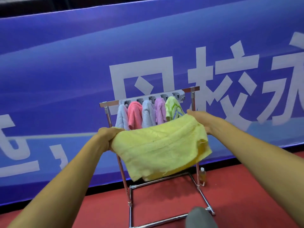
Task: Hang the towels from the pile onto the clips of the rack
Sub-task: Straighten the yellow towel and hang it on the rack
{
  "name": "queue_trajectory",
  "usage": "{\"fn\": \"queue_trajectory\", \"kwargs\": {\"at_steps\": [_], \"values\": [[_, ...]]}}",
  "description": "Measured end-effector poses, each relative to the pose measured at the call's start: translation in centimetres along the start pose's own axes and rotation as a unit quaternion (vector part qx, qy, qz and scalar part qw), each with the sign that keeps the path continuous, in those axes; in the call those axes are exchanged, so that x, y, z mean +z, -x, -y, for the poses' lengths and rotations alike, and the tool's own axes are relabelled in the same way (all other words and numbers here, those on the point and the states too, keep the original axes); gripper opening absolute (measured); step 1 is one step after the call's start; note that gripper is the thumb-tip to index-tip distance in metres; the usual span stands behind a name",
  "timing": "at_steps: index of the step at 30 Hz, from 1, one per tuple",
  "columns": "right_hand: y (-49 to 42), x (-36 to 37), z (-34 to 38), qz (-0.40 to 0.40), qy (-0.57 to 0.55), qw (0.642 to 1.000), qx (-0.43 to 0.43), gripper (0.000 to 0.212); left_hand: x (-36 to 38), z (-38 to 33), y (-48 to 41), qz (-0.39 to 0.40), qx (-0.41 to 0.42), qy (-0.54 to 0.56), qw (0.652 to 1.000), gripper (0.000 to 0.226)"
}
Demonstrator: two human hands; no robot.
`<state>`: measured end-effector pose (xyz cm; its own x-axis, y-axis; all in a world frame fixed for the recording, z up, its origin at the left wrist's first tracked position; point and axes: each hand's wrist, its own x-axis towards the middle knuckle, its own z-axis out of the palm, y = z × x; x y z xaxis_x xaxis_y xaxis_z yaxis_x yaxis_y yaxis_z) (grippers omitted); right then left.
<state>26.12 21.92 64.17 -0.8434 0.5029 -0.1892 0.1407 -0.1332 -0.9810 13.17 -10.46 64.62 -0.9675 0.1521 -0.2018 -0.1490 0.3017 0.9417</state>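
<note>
Yellow towel [161, 145] stretched in front of the rack [148, 99], pinched by left hand [105, 139] and right hand [202, 120]. Only free clip [178, 96] looks, maybe, far right. Bunched corner could slip out.

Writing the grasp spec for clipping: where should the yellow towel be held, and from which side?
Grip the yellow towel along its top edge, near the two upper corners, coming in from the left and right ends as the left hand and right hand do here. Held that way it hangs spread and loose below, leaving the middle of the top edge free to offer up to the rack.
</note>
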Motion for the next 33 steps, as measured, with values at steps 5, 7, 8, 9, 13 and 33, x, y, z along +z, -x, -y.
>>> {"fn": "queue_trajectory", "kwargs": {"at_steps": [5,7,8,9,13,33], "values": [[1.0,-0.4,1.5,0.026,-0.01,1.0,-0.002,0.027,-1.5,-1.1,0.5,0.042,-0.064,-0.019,0.997,0.052],[1.4,-0.4,1.7,-0.03,0.01,0.998,-0.048,0.008,-1.9,-1.5,0.6,0.041,-0.06,-0.033,0.997,0.052],[1.6,-0.5,1.6,-0.054,0.034,0.996,-0.063,0.01,-2.0,-1.6,0.6,0.047,-0.056,-0.038,0.997,0.052],[1.6,-0.5,1.4,-0.06,0.05,0.994,-0.074,0.016,-2.2,-1.7,0.6,0.058,-0.05,-0.028,0.997,0.051],[1.5,-0.5,0.9,-0.052,0.051,0.992,-0.099,0.025,-1.8,-1.9,0.4,0.132,0.044,0.007,0.99,0.042],[1.4,-3.4,0.6,-0.167,0.092,0.978,-0.086,0.029,2.0,-1.0,0.5,-0.032,0.025,-0.017,0.999,0.031]]}}
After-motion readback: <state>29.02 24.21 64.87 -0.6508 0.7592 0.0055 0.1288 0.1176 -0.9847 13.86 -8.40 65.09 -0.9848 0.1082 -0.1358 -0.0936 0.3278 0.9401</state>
